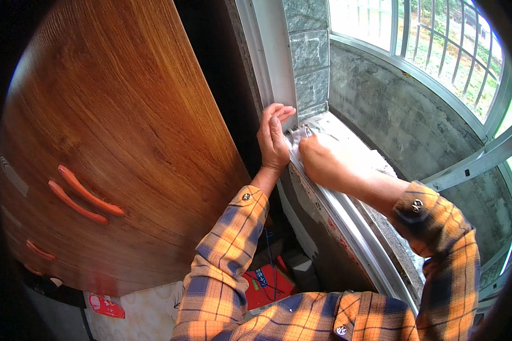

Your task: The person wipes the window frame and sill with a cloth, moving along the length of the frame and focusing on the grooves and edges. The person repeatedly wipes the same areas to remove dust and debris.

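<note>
My right hand (318,155) is closed in a fist on a crumpled whitish cloth or plastic piece (299,135). It presses at the corner where the aluminium sill track (362,238) meets the upright aluminium window frame (277,55). Part of the crumpled piece is hidden under the fingers. My left hand (275,138) rests on edge against the foot of the upright frame, its fingers extended and slightly curled, with nothing seen in it. Behind my right hand lies a pale, rough ledge (324,125) beside grey-green wall tiles (310,55).
A wood-grain cabinet (145,106) with orange handles (89,194) stands at left, with a dark gap beside it. Below are a red box (266,285) and a red packet (106,306) on the floor. A metal ladder-like rail (473,164) and barred windows (448,47) are at right.
</note>
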### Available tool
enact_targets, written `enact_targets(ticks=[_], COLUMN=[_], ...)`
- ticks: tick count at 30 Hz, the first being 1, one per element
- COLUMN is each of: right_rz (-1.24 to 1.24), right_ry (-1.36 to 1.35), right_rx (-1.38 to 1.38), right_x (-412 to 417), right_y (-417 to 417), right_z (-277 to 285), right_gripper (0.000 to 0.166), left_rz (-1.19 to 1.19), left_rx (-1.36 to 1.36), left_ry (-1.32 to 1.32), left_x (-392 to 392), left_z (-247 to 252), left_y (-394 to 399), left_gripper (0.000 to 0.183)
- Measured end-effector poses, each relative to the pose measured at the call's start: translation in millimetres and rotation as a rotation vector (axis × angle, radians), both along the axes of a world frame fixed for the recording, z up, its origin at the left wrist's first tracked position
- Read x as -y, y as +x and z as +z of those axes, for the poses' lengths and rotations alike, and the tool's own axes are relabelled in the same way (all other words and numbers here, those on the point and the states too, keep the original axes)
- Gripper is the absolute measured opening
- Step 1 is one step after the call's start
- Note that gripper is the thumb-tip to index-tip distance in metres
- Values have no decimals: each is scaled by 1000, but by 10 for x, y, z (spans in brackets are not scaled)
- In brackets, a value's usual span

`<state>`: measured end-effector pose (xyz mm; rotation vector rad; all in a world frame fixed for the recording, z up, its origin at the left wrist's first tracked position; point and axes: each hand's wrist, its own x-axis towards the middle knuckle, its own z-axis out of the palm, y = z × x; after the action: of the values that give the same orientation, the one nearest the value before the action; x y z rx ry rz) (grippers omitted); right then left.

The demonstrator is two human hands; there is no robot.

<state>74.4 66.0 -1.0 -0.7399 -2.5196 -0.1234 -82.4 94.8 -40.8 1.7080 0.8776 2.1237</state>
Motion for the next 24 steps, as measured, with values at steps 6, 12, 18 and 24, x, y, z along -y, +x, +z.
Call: enact_targets(ticks=[6, 12, 18, 24], right_rz=[-107, -170, 29, 86], right_ry=[-200, -396, -397, -708], right_rx=[84, 222, 280, 284], right_x=[-288, -383, -719, -1105], right_y=[-364, -257, -128, -97], right_z=[129, 281, 339, 318], right_gripper=[13, 24, 31, 34], left_rz=[-32, -5, 25, 24], left_rx=[59, 39, 28, -9], left_ry=[30, 21, 13, -12], left_x=[-5, -1, 1, -11], left_z=[-36, -26, -4, -14], left_y=[1, -2, 8, -6], left_gripper=[45, 43, 42, 41])
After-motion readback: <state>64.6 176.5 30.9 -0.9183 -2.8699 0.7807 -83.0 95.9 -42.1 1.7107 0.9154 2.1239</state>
